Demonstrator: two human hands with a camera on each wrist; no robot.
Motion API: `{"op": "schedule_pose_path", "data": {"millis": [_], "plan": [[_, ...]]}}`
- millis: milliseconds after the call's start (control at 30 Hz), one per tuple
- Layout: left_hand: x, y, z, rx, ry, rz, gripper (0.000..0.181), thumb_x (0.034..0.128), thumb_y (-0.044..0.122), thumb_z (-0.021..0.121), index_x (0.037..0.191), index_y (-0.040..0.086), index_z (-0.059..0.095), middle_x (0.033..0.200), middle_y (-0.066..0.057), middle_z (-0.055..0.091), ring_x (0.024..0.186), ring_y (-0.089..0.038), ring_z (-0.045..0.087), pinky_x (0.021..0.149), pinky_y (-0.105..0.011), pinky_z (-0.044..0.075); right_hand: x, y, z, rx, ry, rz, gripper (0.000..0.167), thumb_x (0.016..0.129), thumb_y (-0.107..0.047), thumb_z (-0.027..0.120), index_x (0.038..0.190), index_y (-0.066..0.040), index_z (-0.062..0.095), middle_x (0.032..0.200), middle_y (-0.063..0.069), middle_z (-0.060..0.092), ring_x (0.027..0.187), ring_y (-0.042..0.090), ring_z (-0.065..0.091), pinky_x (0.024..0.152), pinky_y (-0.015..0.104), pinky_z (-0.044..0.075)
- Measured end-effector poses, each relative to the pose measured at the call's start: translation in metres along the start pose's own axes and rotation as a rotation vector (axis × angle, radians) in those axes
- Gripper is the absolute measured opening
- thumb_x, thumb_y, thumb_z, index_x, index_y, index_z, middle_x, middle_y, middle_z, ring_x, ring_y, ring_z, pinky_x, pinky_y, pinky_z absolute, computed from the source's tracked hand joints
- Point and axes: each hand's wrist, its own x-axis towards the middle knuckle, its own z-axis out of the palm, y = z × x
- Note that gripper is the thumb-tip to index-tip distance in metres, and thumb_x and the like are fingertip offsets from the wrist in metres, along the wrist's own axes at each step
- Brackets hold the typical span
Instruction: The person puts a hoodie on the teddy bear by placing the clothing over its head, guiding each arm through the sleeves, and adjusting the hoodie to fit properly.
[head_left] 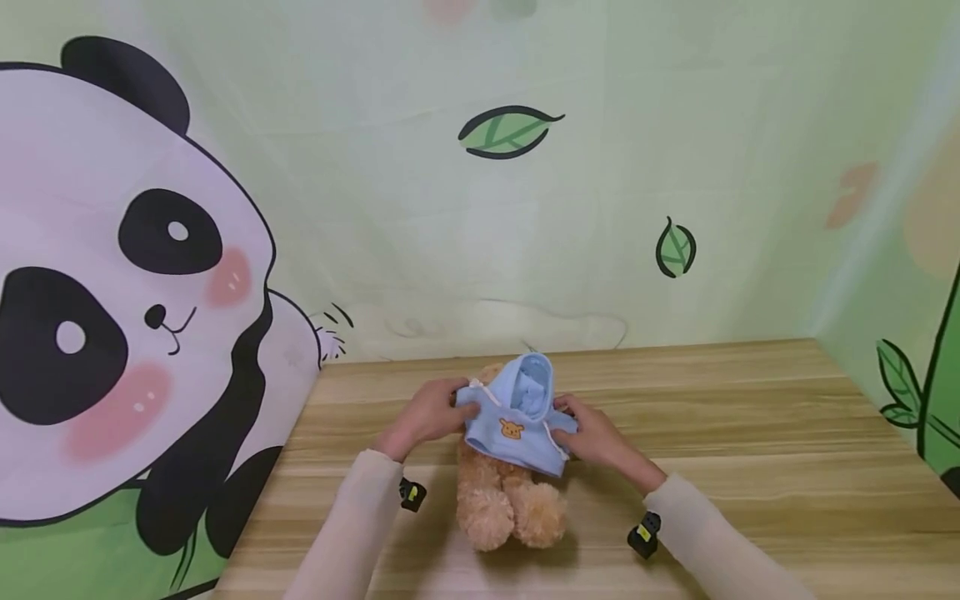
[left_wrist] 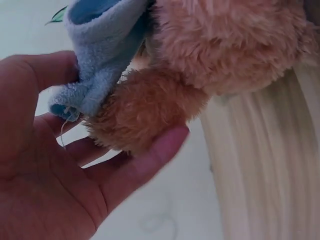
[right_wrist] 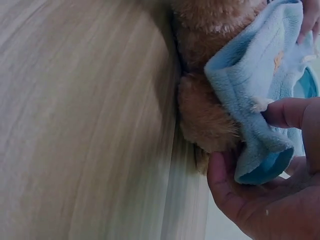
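Observation:
A light blue hooded top [head_left: 491, 429] with a small brown animal-face print lies over the upper body of a fluffy tan plush toy [head_left: 486, 508], whose legs point toward the person. The left hand [head_left: 433, 412] grips the top's left sleeve; in the left wrist view its fingers curl around the sleeve [left_wrist: 92, 90] and touch the plush's furry arm [left_wrist: 145, 107]. On the other side the right hand [head_left: 596, 433] pinches the right sleeve, and the right wrist view shows the sleeve opening [right_wrist: 265, 167] between thumb and fingers, beside a furry arm [right_wrist: 205, 115]. The plush's head is mostly hidden.
The wooden tabletop [head_left: 720, 417] extends around the toy. Behind it hangs a pale green backdrop [head_left: 375, 167] with leaf drawings and a large printed panda [head_left: 90, 150] at the left. Small black devices [head_left: 643, 535] are at both wrists.

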Motion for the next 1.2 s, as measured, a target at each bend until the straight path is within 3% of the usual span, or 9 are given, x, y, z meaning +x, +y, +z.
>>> {"op": "schedule_pose_path", "data": {"millis": [100,200,333,433,600,733,833,1067,1200], "plan": [[-0.002,-0.011,0.000,-0.100,-0.001,-0.011,0.013,0.0939,0.023,0.064,0.100,0.012,0.065,0.082,-0.003,0.062,0.074,-0.016,0.058,0.061,-0.026,0.048,-0.001,-0.002,0.000,0.019,-0.009,0.010,0.041,0.091,-0.019,0.065,0.129,-0.006,0.055,0.125,0.020,0.063,0.109,0.033,0.062,0.088,0.045,0.051],[-0.005,-0.020,-0.001,-0.180,-0.017,-0.030,0.013,0.0946,0.020,0.064,0.103,0.011,0.065,0.085,-0.005,0.064,0.078,-0.018,0.063,0.063,-0.027,0.052,-0.002,-0.003,0.002,0.074,-0.044,0.040,0.046,0.093,-0.021,0.063,0.135,-0.006,0.052,0.119,0.020,0.065,0.096,0.028,0.065,0.080,0.040,0.053],[-0.010,-0.030,-0.002,-0.193,-0.009,-0.053,0.015,0.0952,0.020,0.063,0.107,0.011,0.065,0.090,-0.005,0.066,0.082,-0.017,0.063,0.067,-0.027,0.052,-0.003,-0.005,0.008,0.261,-0.130,0.099,0.049,0.096,-0.020,0.060,0.139,-0.004,0.044,0.107,0.022,0.062,0.071,0.022,0.064,0.062,0.036,0.056],[-0.012,-0.037,0.000,-0.194,0.006,-0.066,0.017,0.0955,0.021,0.063,0.108,0.011,0.065,0.091,-0.006,0.066,0.082,-0.015,0.062,0.067,-0.028,0.051,-0.001,-0.006,0.014,0.341,-0.124,0.096,0.046,0.095,-0.016,0.061,0.136,-0.001,0.046,0.110,0.023,0.060,0.074,0.020,0.063,0.062,0.034,0.056],[-0.010,-0.041,0.003,-0.205,0.040,-0.059,0.015,0.0952,0.022,0.064,0.106,0.011,0.065,0.088,-0.005,0.065,0.077,-0.014,0.060,0.064,-0.027,0.050,0.001,-0.007,0.019,0.303,-0.013,0.088,0.042,0.090,-0.011,0.065,0.128,0.003,0.053,0.115,0.021,0.062,0.091,0.021,0.060,0.067,0.027,0.051],[-0.008,-0.039,0.006,-0.186,0.074,-0.039,0.012,0.0948,0.023,0.065,0.101,0.012,0.065,0.081,-0.003,0.061,0.071,-0.013,0.056,0.061,-0.027,0.048,0.001,-0.009,0.016,0.231,0.046,0.114,0.043,0.090,-0.014,0.066,0.128,0.001,0.056,0.119,0.020,0.064,0.101,0.027,0.062,0.079,0.034,0.053],[-0.005,-0.036,0.011,-0.230,0.073,-0.035,0.011,0.0950,0.021,0.064,0.100,0.011,0.064,0.080,-0.004,0.061,0.072,-0.014,0.059,0.060,-0.027,0.049,-0.001,-0.008,0.008,0.164,0.076,0.104,0.041,0.090,-0.017,0.066,0.127,-0.002,0.059,0.120,0.018,0.066,0.106,0.028,0.061,0.088,0.037,0.050],[0.000,-0.020,0.026,-0.276,0.080,-0.006,0.018,0.0949,0.021,0.065,0.108,0.008,0.065,0.086,-0.006,0.066,0.073,-0.017,0.064,0.060,-0.026,0.050,-0.009,0.000,-0.018,0.135,0.078,0.072,0.037,0.091,-0.020,0.066,0.125,-0.004,0.061,0.108,0.017,0.068,0.083,0.017,0.062,0.065,0.027,0.051],[0.005,-0.007,0.034,-0.325,0.065,-0.014,0.023,0.0957,0.021,0.064,0.113,0.006,0.064,0.088,-0.008,0.067,0.071,-0.018,0.067,0.059,-0.027,0.053,-0.012,0.006,-0.035,0.106,0.074,0.048,0.036,0.093,-0.022,0.065,0.124,-0.005,0.060,0.105,0.016,0.068,0.074,0.013,0.060,0.059,0.027,0.050]]}}
